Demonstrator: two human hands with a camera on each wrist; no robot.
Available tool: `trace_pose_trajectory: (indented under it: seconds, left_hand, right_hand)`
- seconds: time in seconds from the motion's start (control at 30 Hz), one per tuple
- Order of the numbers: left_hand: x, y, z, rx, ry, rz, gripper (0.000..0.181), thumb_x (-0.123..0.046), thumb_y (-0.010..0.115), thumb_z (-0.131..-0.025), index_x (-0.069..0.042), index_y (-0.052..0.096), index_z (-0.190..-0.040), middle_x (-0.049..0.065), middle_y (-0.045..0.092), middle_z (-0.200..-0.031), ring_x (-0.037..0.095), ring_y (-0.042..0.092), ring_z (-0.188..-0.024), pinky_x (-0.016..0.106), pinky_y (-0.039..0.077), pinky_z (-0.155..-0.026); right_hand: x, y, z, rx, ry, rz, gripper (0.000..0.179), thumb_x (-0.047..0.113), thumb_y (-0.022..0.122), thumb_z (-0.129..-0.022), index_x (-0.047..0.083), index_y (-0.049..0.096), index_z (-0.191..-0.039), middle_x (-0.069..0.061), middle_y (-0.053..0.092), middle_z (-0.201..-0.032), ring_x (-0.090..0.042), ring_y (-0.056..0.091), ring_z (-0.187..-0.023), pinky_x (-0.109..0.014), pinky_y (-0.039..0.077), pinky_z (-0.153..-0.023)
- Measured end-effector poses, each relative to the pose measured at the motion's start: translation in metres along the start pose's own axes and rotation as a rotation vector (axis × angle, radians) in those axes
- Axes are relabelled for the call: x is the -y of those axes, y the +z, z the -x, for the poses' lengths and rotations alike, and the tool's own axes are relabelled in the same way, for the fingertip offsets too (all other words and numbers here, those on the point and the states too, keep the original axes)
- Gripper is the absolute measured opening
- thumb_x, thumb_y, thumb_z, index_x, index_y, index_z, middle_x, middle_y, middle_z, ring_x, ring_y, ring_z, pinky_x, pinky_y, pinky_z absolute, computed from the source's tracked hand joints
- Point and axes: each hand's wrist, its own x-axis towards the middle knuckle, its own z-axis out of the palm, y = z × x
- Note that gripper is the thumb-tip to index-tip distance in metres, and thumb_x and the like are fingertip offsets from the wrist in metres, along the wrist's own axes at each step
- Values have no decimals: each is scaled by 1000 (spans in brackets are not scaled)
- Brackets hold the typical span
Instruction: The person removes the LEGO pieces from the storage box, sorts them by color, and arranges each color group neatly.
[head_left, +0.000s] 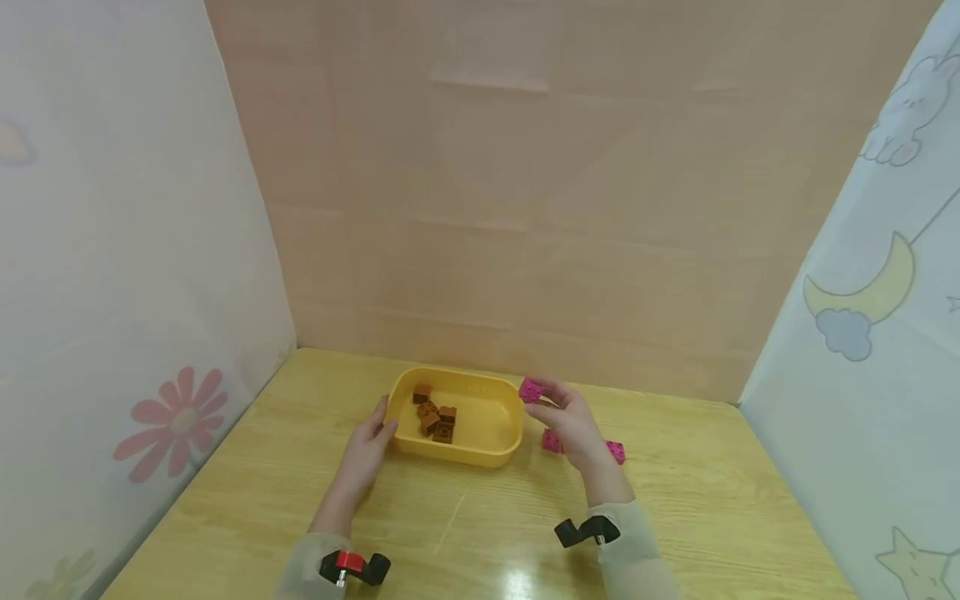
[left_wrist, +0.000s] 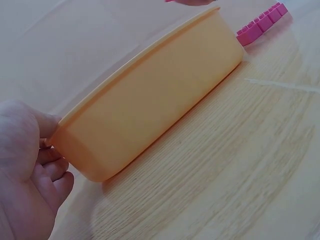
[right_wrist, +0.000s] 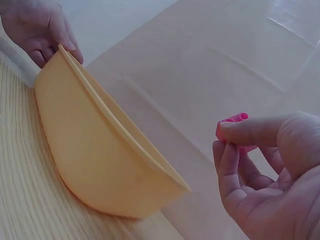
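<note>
A yellow plastic tub [head_left: 487, 433] sits on the table, with several brown toy building bricks [head_left: 429, 422] lying in its left half. My left hand [head_left: 366, 450] grips the tub's left end, thumb at the rim [left_wrist: 60, 121] and the other fingers curled against the outside. Just off the tub's right end, my right hand [head_left: 573, 423] pinches a pink toy brick [head_left: 531, 390] between thumb and fingertips. The right wrist view shows that pink brick [right_wrist: 243, 116] held up, apart from the tub, partly covered by the thumb.
More pink bricks [head_left: 552, 441] lie on the wooden table [head_left: 705, 475] beneath and beside the right hand, which partly hides them. In the left wrist view they form a row [left_wrist: 262, 23]. Behind the table stands a tan backdrop [head_left: 525, 208], with pale printed sheets [head_left: 847, 400] at both sides.
</note>
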Motion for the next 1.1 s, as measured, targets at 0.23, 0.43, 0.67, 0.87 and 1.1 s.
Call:
trace_pose_trajectory:
  seconds: [0.23,0.43,0.67,0.87,1.1]
  left_hand:
    - [2,-1,-5,-7,9,-6,61,-18,46,-116,2,20,-168,18,13,-177,36,10,-163,53,10,-132]
    - [4,-2,-8,-1,7,-11,62,-19,46,-116,2,19,-168,16,12,-177,35,10,-163,51,9,-132]
    - [1,-3,-13,-1,17,-31,62,-19,45,-117,0,18,-169,16,12,-178,34,10,-164,51,9,-133]
    - [2,-4,-12,-5,31,-16,62,-17,45,-116,4,17,-168,19,11,-177,37,9,-163,52,9,-132]
    - [5,-6,-8,-19,32,-25,62,-18,46,-116,3,19,-168,20,13,-177,38,10,-163,54,10,-132]
  right_hand:
    - [-3,-35,14,-63,9,49,56,1,74,-98,3,55,-151,-17,63,-144,-18,66,-119,-26,58,-98]
    - [-10,-66,30,-39,-23,78,54,-1,73,-99,-2,53,-149,-15,63,-141,-18,69,-116,-31,60,-98]
    - [-4,-94,43,-35,-36,181,55,9,77,-100,0,56,-149,-15,64,-140,-20,71,-117,-34,60,-100]
    - [0,-120,49,-11,-21,297,59,21,76,-102,6,54,-155,-19,54,-155,-18,73,-117,-44,54,-110]
    - [-3,-159,58,-1,19,510,61,29,76,-102,7,56,-155,-22,61,-148,-38,63,-130,-64,51,-108]
